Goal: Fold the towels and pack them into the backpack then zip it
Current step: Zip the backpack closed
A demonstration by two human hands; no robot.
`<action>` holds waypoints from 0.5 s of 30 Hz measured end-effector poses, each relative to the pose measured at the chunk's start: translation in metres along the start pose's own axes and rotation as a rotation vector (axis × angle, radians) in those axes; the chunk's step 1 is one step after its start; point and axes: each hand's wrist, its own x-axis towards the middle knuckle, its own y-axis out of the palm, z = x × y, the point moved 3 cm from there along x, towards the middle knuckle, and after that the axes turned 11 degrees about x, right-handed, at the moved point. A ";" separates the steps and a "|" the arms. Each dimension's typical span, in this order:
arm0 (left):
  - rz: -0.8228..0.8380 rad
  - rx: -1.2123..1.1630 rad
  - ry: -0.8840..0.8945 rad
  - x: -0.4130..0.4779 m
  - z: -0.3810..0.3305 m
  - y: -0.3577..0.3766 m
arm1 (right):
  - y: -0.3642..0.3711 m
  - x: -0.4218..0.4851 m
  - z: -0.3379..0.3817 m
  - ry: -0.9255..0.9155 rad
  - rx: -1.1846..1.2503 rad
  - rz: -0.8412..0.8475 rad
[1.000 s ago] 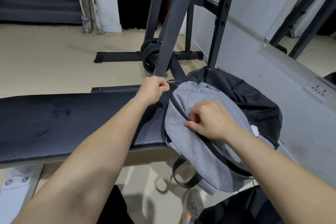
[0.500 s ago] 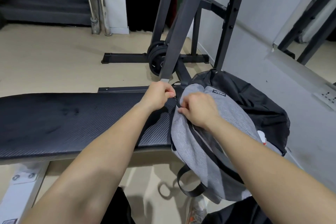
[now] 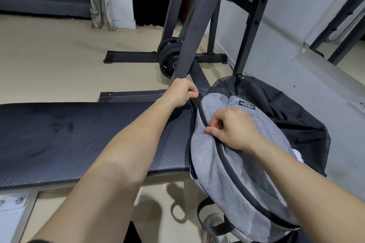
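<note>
A gym room with a pale beige floor, and a black padded bench point(image 3: 79, 140) running across the foreground. The grey backpack point(image 3: 209, 163) leans at the bench's right end, its top away from the person and its bottom hanging past the pad towards their feet. Its black zip track point(image 3: 229, 165) gives the long axis, curving from the far top of the bag down and to the right along the grey panel, and it looks closed along the stretch that shows. The left hand point(image 3: 180, 92) is curled at the track's top end, pinching something small and dark there. The right hand point(image 3: 235, 130) sits a little lower on the same line, thumb and forefinger pinched on the track. I cannot tell which hand has the slider, so any pull must follow that curve. No towel shows. A black mesh bag point(image 3: 286, 116) lies behind the backpack, and a steel rack point(image 3: 197, 25) with weight plates point(image 3: 169, 55) stands beyond
</note>
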 end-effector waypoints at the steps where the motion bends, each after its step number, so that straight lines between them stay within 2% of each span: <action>1: 0.009 0.008 0.001 0.005 0.000 0.002 | 0.001 0.001 -0.001 0.001 0.003 0.008; 9: 0.022 0.052 -0.006 0.034 0.003 0.021 | 0.002 0.011 -0.005 0.035 -0.016 0.060; 15: -0.021 -0.051 -0.059 0.018 0.007 0.019 | 0.001 0.016 0.011 0.057 0.033 0.082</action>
